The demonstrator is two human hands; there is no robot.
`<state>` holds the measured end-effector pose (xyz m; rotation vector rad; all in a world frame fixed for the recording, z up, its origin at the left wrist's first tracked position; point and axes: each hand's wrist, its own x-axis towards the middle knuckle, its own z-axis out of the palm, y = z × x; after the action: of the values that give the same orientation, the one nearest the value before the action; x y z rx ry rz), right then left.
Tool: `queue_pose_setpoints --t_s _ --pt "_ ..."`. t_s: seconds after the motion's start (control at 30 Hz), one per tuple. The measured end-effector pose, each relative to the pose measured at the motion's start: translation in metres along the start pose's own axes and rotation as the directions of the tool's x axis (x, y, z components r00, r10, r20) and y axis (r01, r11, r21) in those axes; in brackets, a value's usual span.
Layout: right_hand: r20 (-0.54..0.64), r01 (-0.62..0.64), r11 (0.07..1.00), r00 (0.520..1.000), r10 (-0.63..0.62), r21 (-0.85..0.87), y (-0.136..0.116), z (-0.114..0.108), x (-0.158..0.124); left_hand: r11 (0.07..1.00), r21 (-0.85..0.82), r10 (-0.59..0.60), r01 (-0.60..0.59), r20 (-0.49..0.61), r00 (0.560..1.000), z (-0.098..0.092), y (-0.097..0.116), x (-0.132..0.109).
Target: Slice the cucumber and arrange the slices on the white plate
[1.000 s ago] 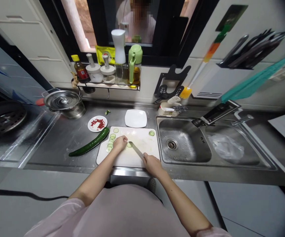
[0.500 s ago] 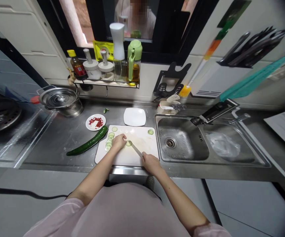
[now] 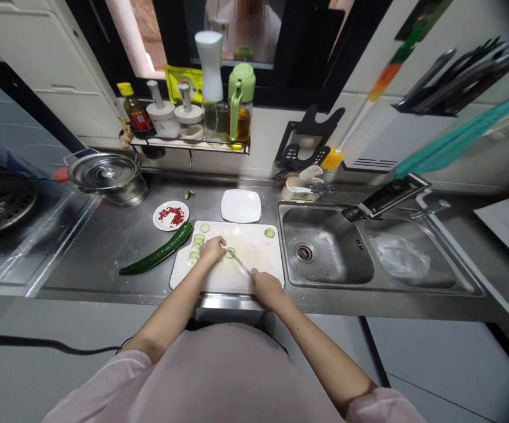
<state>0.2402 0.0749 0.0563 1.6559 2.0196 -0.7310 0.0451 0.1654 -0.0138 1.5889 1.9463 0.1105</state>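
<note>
A white cutting board (image 3: 258,276) lies on the counter. On it, a round cucumber slice (image 3: 230,253) sits flat in the middle, and my left hand (image 3: 213,249) has its curled fingers closed at the slice's left edge. In my right hand (image 3: 268,289) is a small knife (image 3: 242,265), its blade pointing up-left with the tip at the slice. More cucumber slices (image 3: 194,254) form an overlapping column just left of my left hand, which partly hides them. One single slice (image 3: 204,228) lies above that column, and a cut piece (image 3: 269,233) rests near the board's upper right corner.
A whole cucumber (image 3: 157,256) lies left of the board, its end touching or overlapping the edge. Behind stand a plate of chopped red pieces (image 3: 161,225) and a white plate (image 3: 240,207). At right is a sink (image 3: 324,273); at left, a lidded steel pot (image 3: 126,194).
The knife blade has tilted and now looks thinner, with its tip over the slice. My right hand has shifted slightly left; my left hand stays at the slice.
</note>
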Motion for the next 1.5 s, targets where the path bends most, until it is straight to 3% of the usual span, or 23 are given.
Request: queue_pose_setpoints --t_s 1.5 --pt "-0.017 -0.007 1.000 1.000 0.007 -0.018 0.0007 0.0048 0.0011 0.997 0.025 -0.068 0.067 0.034 0.997 -0.0001 0.0019 0.0047"
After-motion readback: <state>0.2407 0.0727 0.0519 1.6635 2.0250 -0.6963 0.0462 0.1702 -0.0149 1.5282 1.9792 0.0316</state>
